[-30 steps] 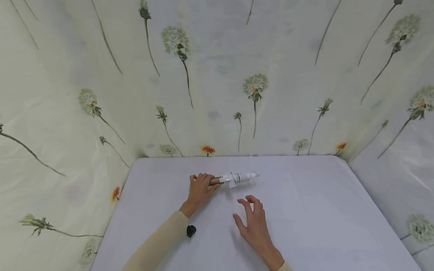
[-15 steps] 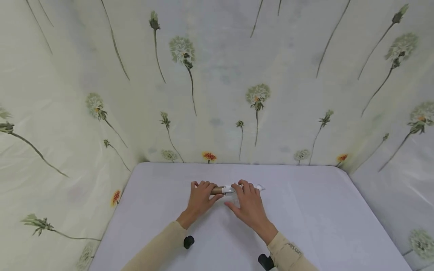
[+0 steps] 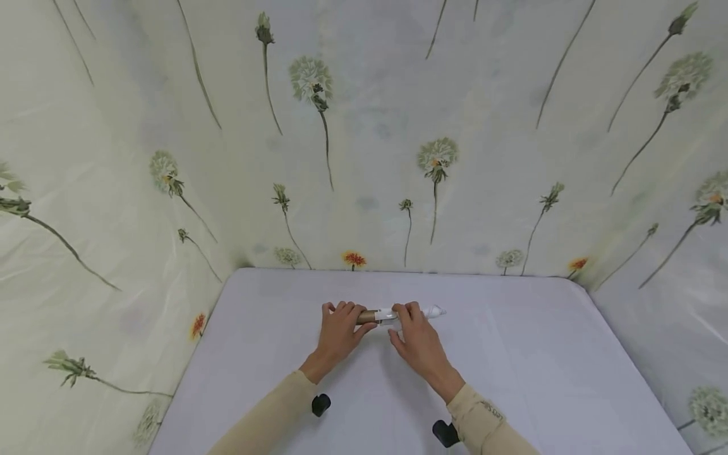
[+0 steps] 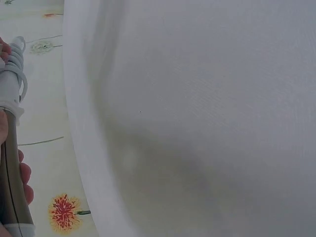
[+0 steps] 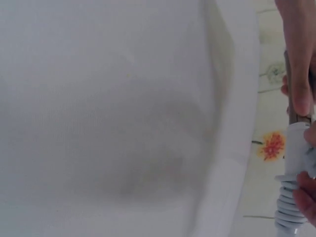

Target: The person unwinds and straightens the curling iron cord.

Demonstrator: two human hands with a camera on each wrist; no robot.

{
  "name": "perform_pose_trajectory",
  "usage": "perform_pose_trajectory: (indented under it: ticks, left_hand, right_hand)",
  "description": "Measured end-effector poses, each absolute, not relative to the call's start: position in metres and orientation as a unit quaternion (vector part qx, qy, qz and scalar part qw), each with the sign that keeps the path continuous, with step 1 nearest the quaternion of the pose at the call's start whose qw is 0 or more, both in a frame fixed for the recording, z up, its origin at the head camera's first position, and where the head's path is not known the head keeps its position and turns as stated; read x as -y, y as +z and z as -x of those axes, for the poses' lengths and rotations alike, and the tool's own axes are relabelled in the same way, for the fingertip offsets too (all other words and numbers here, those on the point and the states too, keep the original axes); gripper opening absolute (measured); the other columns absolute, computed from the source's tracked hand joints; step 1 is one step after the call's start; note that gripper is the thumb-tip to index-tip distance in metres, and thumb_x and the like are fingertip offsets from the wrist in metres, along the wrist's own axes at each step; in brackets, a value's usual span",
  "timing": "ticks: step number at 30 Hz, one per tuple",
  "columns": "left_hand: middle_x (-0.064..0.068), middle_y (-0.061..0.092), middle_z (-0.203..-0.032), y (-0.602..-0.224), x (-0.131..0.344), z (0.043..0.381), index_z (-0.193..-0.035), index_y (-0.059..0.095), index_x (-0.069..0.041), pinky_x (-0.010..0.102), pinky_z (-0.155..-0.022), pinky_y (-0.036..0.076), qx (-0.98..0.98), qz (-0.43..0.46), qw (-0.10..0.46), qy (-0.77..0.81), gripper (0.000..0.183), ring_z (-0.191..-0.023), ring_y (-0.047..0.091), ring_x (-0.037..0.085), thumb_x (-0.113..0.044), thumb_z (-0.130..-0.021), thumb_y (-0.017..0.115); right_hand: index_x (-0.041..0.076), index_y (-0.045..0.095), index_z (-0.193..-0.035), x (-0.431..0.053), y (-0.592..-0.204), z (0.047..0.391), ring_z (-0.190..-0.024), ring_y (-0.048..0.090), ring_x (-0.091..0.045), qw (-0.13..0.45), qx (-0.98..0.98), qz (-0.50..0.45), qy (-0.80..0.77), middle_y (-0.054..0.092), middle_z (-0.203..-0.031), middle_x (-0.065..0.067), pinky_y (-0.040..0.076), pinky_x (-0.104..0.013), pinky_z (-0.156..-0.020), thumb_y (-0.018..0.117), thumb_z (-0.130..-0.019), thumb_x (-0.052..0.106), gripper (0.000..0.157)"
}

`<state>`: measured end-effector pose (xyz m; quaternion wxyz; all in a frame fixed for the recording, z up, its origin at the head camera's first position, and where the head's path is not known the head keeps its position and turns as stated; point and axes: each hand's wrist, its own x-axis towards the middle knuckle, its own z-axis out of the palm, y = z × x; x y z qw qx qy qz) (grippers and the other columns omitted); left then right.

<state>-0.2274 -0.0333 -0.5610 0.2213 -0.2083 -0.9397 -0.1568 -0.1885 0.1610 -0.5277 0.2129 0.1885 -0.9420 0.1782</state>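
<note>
A curling iron (image 3: 367, 317) with a bronze barrel and a white handle lies crosswise between both hands in the head view. My left hand (image 3: 338, 332) grips the barrel, thumb along its near side. On the white handle, my right hand (image 3: 419, 344) has its fingers curled round it and hides part of it. A white cord (image 5: 287, 210) is wound in several coils round the handle's end in the right wrist view. The left wrist view shows the barrel (image 4: 12, 173) with fingertips behind it and a pale tip at its lower end.
The hands work above a table with a white cover (image 3: 546, 354). Behind and at both sides hangs a pale curtain (image 3: 364, 126) printed with dandelions. Black mounts sit under the left wrist (image 3: 321, 404) and right wrist (image 3: 445, 433).
My right hand has come up from the near side, where it was apart with fingers spread, and now holds the curling iron's handle. The left hand keeps its grip on the barrel.
</note>
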Motion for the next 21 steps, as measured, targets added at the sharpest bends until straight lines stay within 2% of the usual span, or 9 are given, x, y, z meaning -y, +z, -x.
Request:
perform_pose_trajectory:
  ticks: [4, 7, 21]
  left_hand:
    - [-0.007, 0.065, -0.085, -0.556, 0.033, 0.226, -0.103, 0.063, -0.023, 0.044, -0.083, 0.03, 0.943, 0.201, 0.215, -0.157, 0.038, -0.079, 0.053, 0.013, -0.056, -0.085, 0.058]
    - [-0.006, 0.064, -0.084, -0.553, 0.033, 0.225, -0.103, 0.064, -0.023, 0.045, -0.083, 0.031, 0.94, 0.205, 0.221, -0.16, 0.038, -0.078, 0.054, 0.014, -0.055, -0.085, 0.059]
    - [-0.008, 0.064, -0.084, -0.554, 0.032, 0.223, -0.106, 0.065, -0.026, 0.042, -0.083, 0.031, 0.939, 0.222, 0.224, -0.14, 0.04, -0.076, 0.053, 0.011, -0.058, -0.087, 0.052]
  right_hand:
    - [0.005, 0.052, -0.122, -0.16, -0.523, 0.189, -0.058, 0.047, -0.006, 0.198, 0.939, -0.182, 0.214, 0.049, -0.107, -0.012, 0.04, -0.016, -0.05, 0.067, -0.081, 0.008, 0.044]
    - [0.003, 0.054, -0.121, -0.161, -0.519, 0.19, -0.057, 0.046, -0.004, 0.177, 0.938, -0.179, 0.237, 0.05, -0.107, -0.012, 0.039, -0.015, -0.05, 0.064, -0.082, 0.005, 0.041]
    - [-0.002, 0.061, -0.116, -0.181, -0.492, 0.204, -0.067, 0.049, -0.006, 0.113, 0.936, -0.27, 0.197, 0.054, -0.103, -0.011, 0.042, -0.017, -0.055, 0.062, -0.082, 0.002, 0.034]
